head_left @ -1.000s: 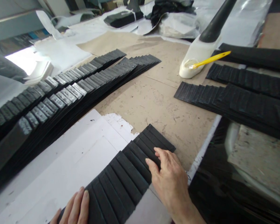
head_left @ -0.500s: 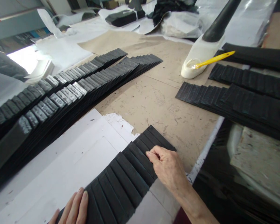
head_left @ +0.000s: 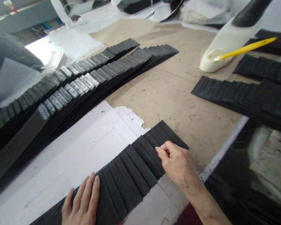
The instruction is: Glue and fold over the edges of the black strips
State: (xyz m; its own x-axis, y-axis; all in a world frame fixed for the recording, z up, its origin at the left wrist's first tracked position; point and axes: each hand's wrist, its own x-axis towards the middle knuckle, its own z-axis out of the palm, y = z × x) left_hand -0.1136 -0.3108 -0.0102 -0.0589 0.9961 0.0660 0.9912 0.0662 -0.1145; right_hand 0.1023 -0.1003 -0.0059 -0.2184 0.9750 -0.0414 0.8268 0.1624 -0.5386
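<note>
A row of overlapping flat black strips (head_left: 128, 172) fans out across the white sheet in front of me, their edges stepped like shingles. My left hand (head_left: 83, 200) lies on its near left part, fingers stretched out and pressing down. Towards the far end, my right hand (head_left: 175, 159) rests on top of the strips with its fingers curled in and thumb against forefinger. Whether anything is pinched between those fingertips is hidden.
Two long fanned stacks of black strips (head_left: 121, 65) run along the left, some ends shiny. At right are more black strips (head_left: 239, 93) and a white bottle (head_left: 215, 59) with a yellow-handled brush (head_left: 250, 48) on it. The table edge (head_left: 227, 150) drops off at right.
The camera view has turned left, so everything sits further right in the picture. My right hand has slid slightly back along the strips. More of my left hand shows.
</note>
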